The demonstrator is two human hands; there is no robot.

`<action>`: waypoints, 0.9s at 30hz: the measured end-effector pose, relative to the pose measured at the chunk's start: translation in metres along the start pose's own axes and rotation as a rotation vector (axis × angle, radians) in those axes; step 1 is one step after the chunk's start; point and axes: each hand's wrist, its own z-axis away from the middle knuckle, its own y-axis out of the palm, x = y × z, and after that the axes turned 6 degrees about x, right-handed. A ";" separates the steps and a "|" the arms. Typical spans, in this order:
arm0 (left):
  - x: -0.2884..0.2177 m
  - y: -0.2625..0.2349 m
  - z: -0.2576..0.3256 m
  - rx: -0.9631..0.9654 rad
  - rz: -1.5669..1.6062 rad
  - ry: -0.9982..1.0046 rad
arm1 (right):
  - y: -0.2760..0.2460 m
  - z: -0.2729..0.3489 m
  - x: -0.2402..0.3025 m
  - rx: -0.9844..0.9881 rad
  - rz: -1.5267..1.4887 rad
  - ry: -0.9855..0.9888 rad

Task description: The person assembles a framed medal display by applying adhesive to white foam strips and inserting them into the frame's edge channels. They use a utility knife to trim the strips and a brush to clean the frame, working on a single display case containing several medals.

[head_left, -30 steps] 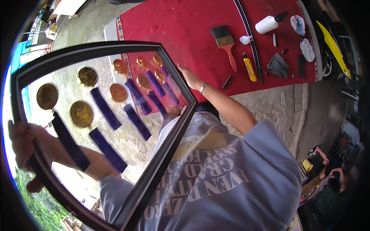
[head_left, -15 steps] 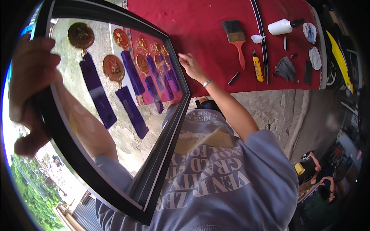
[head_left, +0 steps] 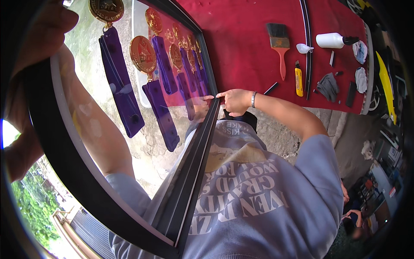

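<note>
A black-rimmed display frame with a clear pane fills the left side, tilted up close to me. Inside it, several gold-coloured medals hang with folded purple ribbons. At the far left, my left hand is closed round the frame's outer rim, partly cut off by the picture's edge. My right hand reaches to the frame's nearest right-hand edge. Its index finger is stretched out with the tip against the black rim, while the other fingers are bent. The pane reflects that hand.
On the red-covered table lie a paintbrush, a yellow utility knife, a black-and-white strip, a white bottle, a grey cloth and crumpled white pads. Other people show at the lower right.
My right hand has come down from above the table to touch the frame's edge. The frame has shifted a little and looks larger, and the view of the table has slid right.
</note>
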 end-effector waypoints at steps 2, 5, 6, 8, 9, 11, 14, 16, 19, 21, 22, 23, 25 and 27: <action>-0.004 -0.003 0.005 0.004 0.001 -0.021 | -0.006 -0.001 -0.002 0.023 0.032 -0.014; -0.012 -0.011 0.012 0.004 0.000 -0.051 | -0.009 -0.003 0.000 0.048 0.048 -0.026; -0.013 -0.013 0.015 0.005 0.001 -0.060 | -0.009 -0.004 0.000 0.044 0.047 -0.027; -0.017 -0.015 0.018 0.010 0.000 -0.076 | -0.007 -0.006 0.000 0.047 0.067 -0.025; -0.018 -0.016 0.020 0.012 0.000 -0.087 | -0.006 -0.007 -0.001 0.049 0.076 -0.023; -0.020 -0.019 0.025 0.018 -0.002 -0.104 | -0.001 -0.012 -0.001 0.023 0.058 -0.036; -0.023 -0.021 0.030 0.021 -0.003 -0.126 | 0.005 -0.014 -0.002 0.025 0.061 -0.041; -0.025 -0.023 0.032 0.025 -0.001 -0.137 | 0.006 -0.015 -0.002 0.020 0.070 -0.038; -0.024 -0.023 0.036 0.025 0.000 -0.157 | 0.011 -0.014 -0.002 -0.006 0.061 -0.028; -0.026 -0.025 0.037 0.023 -0.003 -0.167 | 0.010 -0.011 0.000 -0.009 0.031 -0.007; -0.026 -0.025 0.038 0.025 -0.004 -0.172 | 0.011 -0.010 0.001 -0.033 0.042 -0.004; -0.027 -0.026 0.039 0.023 -0.004 -0.174 | 0.012 -0.008 0.001 -0.058 0.054 0.000; -0.027 -0.025 0.040 0.023 -0.006 -0.180 | 0.013 -0.008 0.002 -0.082 0.070 0.001; -0.027 -0.025 0.040 0.022 -0.007 -0.184 | 0.014 -0.010 0.002 -0.081 0.081 -0.003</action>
